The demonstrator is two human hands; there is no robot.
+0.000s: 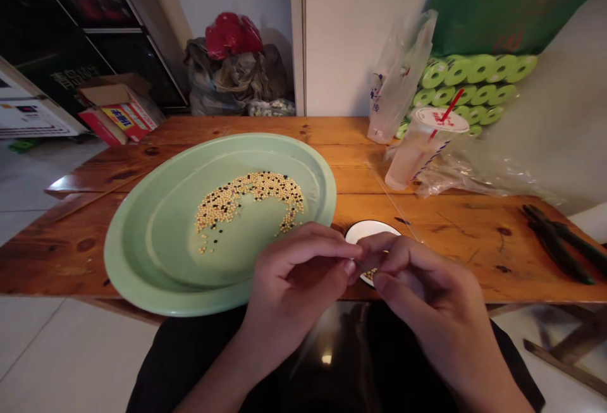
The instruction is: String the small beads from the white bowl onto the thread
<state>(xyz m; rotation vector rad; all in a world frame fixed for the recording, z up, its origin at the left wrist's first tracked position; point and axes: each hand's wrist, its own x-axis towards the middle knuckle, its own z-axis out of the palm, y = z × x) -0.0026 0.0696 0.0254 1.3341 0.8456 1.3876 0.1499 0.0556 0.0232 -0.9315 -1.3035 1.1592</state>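
Note:
My left hand [303, 267] and my right hand [422, 286] meet in front of a small white dish [365, 228] with a dark rim. Both are closed in a pinch, fingertips almost touching. Between them shows a bit of something thin and dark, too small to name. Several small yellowish pieces lie in the dish, partly hidden behind my fingers. To the left, a large pale green basin [142, 261] holds a curved band of small round yellow and black beans or beads [260, 185]. A few loose ones lie apart at its left end.
A plastic cup [410, 154] with a red straw stands at the back right, near a clear plastic bag [393, 84]. Black-handled pliers [559, 242] lie on the wooden table [455, 242] at right. A red box [128, 116] sits beyond the table's left end.

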